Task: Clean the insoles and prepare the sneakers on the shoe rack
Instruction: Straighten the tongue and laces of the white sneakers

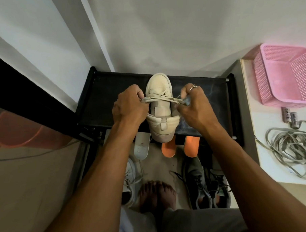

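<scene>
A cream sneaker (159, 91) stands on the black top shelf of the shoe rack (102, 100), toe pointing away from me, heel over the front edge. My left hand (129, 106) pinches the left end of its beige lace (158, 99). My right hand (192, 103), with a ring on one finger, pinches the right end. The lace is stretched across the tongue between both hands. Below the shelf a white insole (141, 148) and two orange insoles (168, 149) stick out.
On the floor by my bare feet (156, 194) lie a white sneaker (130, 183) and a pair of dark grey sneakers (204, 182). A white side table at right carries a pink mesh basket (285, 78), loose laces (290, 152) and two batteries (290, 117).
</scene>
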### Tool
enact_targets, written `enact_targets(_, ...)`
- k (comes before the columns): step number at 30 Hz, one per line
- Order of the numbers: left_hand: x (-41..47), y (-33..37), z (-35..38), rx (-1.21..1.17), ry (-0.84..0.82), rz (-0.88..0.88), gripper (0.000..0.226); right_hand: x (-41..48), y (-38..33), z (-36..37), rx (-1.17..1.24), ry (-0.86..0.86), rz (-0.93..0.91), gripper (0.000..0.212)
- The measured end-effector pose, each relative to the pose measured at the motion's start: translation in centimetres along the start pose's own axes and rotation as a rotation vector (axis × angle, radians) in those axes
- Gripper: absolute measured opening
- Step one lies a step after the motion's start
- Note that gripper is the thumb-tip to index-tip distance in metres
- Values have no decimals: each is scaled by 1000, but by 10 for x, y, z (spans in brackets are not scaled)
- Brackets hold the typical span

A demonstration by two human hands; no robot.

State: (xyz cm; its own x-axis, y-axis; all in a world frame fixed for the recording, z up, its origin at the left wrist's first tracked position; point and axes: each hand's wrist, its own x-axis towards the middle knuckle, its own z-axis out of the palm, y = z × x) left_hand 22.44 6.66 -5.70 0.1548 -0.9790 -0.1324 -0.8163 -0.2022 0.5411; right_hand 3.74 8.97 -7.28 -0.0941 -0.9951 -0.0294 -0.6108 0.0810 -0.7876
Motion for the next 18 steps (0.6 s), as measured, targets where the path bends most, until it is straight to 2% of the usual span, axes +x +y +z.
enact_targets(5,-1,4,3,20,-31,33,21,-3,-4,9,-110,-58,-127,37)
enact_targets(8,1,5,4,-13,-70,58,15,-1,-7,11,-156,-82,-141,31)
enact_targets(14,7,10,3,-334,-130,-38,23,7,-14,8,225,40,82,2)
enact_targets(16,12,10,7,-363,-123,-68,28,15,-14,8,327,49,193,13)
enact_targets(18,15,8,11,-356,-130,-97,32,24,-13,10,304,-17,270,26)
